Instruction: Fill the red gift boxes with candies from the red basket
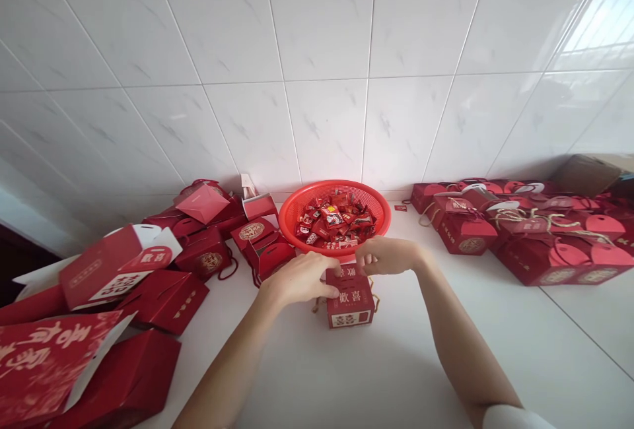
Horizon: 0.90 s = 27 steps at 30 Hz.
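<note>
A small red gift box [349, 300] with pale Chinese characters stands on the white counter in front of me. My left hand [307, 277] grips its left upper side, thumb lying on the near sloping flap. At the far right of its top, my right hand [386, 255] is closed, bent fingertips at the upper flap; what lies exactly between them is partly hidden. Twine loops show at both sides of the box. Right behind it stands a red plastic basket [286, 221] holding many wrapped candies [333, 216].
Opened red boxes [163, 300] and a large red bag [49, 363] crowd the left. Closed gift boxes [465, 228] with twine handles stand in rows at right, a brown carton [587, 171] behind them. A tiled wall [327, 119] bounds the back; a small red packet [401, 208] lies near it.
</note>
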Available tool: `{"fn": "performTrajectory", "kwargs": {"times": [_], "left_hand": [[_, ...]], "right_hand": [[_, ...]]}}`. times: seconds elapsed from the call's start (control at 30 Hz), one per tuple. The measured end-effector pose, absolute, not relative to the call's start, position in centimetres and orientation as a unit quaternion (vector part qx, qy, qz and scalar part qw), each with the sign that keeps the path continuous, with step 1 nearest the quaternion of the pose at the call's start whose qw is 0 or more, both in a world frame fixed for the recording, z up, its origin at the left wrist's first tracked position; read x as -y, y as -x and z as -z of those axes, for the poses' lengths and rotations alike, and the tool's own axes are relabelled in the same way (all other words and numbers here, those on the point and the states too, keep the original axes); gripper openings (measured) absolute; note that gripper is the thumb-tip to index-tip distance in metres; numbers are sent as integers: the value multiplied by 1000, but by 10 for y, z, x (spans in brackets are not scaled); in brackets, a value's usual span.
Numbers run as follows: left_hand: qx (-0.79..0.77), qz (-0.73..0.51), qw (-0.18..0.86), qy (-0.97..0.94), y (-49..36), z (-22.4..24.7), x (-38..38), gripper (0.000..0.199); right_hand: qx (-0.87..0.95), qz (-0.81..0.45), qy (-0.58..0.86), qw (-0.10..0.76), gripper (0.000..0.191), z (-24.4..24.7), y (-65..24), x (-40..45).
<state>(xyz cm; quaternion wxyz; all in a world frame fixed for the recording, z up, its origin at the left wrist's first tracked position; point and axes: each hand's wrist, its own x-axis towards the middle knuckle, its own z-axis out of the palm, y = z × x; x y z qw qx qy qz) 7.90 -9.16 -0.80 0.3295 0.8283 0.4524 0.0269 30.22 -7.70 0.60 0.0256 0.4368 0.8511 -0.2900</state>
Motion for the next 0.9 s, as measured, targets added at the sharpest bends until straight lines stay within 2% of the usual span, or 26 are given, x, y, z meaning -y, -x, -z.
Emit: {"fn": "performTrajectory", "kwargs": {"times": [0.17, 0.3, 0.37, 0.5, 0.7, 0.8, 0.9], "left_hand": [[-463, 31, 341, -818, -76, 11, 80, 40], [-450, 48, 351, -820, -76, 8, 77, 42], [-444, 53, 352, -822, -77, 6, 78, 40], [-445, 63, 342, -825, -79, 3, 82, 36], [-457, 33, 349, -817, -77, 3, 88, 37], [-476, 31, 380, -792, -80, 1, 90, 36], [-484, 13, 350, -802, -84, -3, 92, 33]], "right_hand": [[-822, 308, -479, 20, 7, -4, -311, 80], [-785, 307, -537, 30, 24, 13, -323, 91], [-783, 306, -541, 12, 25, 29, -325, 97], [-769, 359, -523, -84, 3, 56, -324, 104], [-655, 542, -462, -252, 27, 46, -330, 100], [-622, 570, -430, -322, 39, 30, -332, 100], [-616, 570, -419, -346, 43, 20, -328, 102]]}}
